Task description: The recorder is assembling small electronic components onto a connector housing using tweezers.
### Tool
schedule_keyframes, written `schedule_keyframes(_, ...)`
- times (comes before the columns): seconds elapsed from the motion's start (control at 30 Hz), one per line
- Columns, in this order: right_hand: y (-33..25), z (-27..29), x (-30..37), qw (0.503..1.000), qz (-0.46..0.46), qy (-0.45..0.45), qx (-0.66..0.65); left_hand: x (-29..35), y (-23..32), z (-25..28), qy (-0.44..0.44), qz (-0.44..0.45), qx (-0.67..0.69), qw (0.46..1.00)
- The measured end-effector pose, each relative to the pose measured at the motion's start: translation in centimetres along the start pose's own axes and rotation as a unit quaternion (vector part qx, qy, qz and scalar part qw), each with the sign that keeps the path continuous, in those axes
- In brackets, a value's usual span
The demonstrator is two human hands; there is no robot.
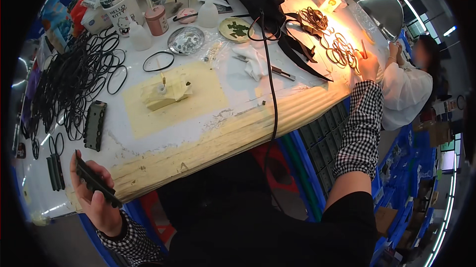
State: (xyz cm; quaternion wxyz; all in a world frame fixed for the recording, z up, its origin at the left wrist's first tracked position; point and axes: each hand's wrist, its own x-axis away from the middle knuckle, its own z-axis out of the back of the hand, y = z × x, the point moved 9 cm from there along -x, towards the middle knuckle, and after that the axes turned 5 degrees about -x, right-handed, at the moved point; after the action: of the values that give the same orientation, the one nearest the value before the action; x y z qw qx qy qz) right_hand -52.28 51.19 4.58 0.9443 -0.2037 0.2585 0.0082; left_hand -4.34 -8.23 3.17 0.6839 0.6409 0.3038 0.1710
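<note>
My left hand, at the table's near left edge, is closed around a long dark green part with a notched edge. On the table above it lies a similar dark part. My right hand reaches to the far right under the lamp's warm light. Its fingers are pinched on a thin upright tool, too small to name surely. Beside those fingers lie loose rubber rings, and a tangled bundle of rings sits further back.
A black ring pile covers the left. A taped yellow block stands mid-table, near dishes of small parts and green pieces. A black cable hangs over the front edge. Another person sits at right, beyond the lamp.
</note>
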Motion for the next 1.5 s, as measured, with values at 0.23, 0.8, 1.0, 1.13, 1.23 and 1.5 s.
schedule_keyframes(0.23,-2.3,-2.6,1.2,0.995,0.037,-0.077,-0.059,0.6,-1.0,-2.0,-0.023,0.049,0.046,0.997)
schedule_keyframes(0.8,-5.1,-2.4,2.1,0.984,0.159,-0.051,0.064,1.8,-3.0,-3.5,-0.033,0.067,0.137,0.988)
schedule_keyframes(1.0,-4.8,-3.0,2.0,0.978,0.177,-0.07,0.081,2.1,-2.6,-4.3,-0.058,0.06,0.156,0.984)
schedule_keyframes(1.13,-4.1,-1.8,1.9,0.988,0.149,-0.039,0.011,2.2,-3.1,-4.0,-0.054,0.072,0.154,0.984)
schedule_keyframes(1.23,-4.4,-1.0,1.9,0.987,0.161,-0.027,-0.001,2.2,-3.5,-3.8,-0.045,0.087,0.152,0.983)
schedule_keyframes(1.5,-5.3,1.1,2.5,0.99,0.141,-0.014,-0.014,2.4,-3.5,-4.8,-0.073,0.091,0.157,0.981)
